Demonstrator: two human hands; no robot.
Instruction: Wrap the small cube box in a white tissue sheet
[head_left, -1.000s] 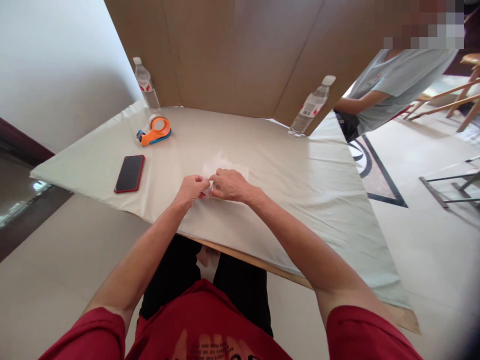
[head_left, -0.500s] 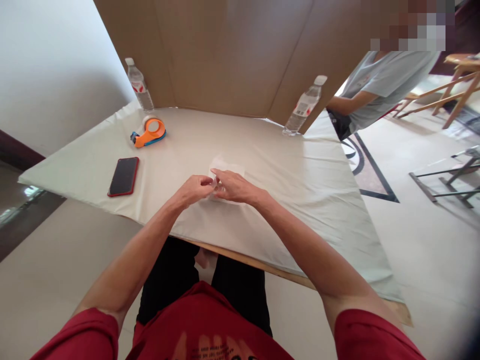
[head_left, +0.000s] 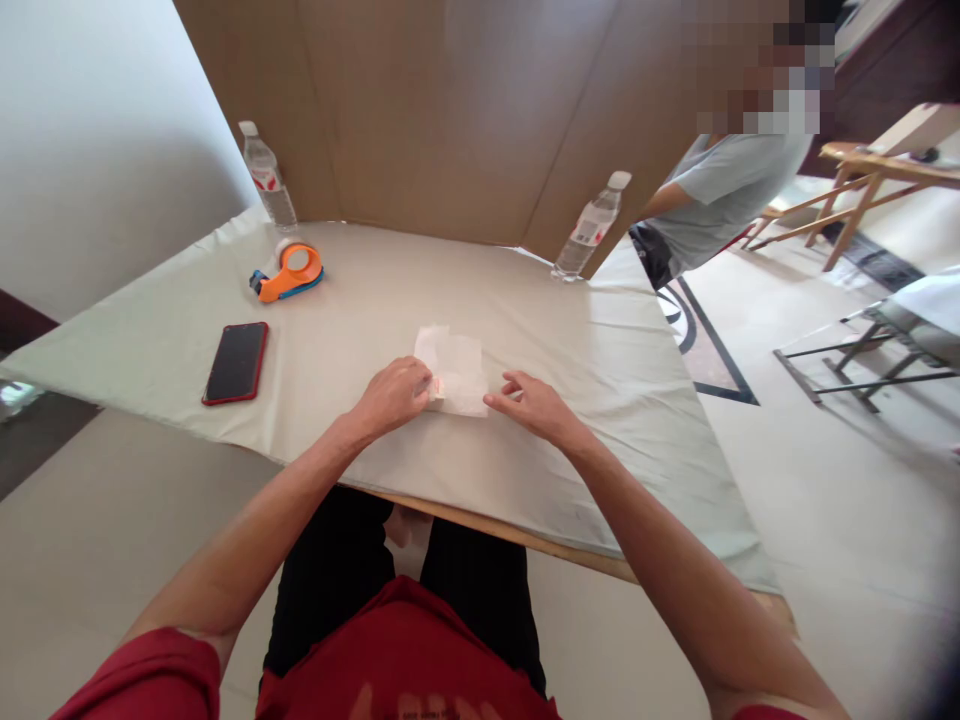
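Note:
A small translucent white plastic bag [head_left: 454, 368] lies on the cloth-covered table [head_left: 615, 370] in front of me. My left hand [head_left: 393, 394] pinches the bag's near left corner, fingers closed on it. My right hand [head_left: 529, 404] rests on the cloth just right of the bag, its fingertips at the bag's near right edge, fingers loosely spread and holding nothing.
A red-cased phone [head_left: 236, 361] lies to the left, with an orange tape dispenser [head_left: 289, 273] behind it. Two water bottles [head_left: 262, 179] [head_left: 588, 228] stand against a brown cardboard screen [head_left: 450, 110]. Another person in a grey shirt [head_left: 720, 190] sits at the right. Wooden and metal frames stand beyond.
My right hand has let go of the bag and moved to the right of it. The left hand keeps its pinch on the bag's corner. The bag now lies flatter and more exposed.

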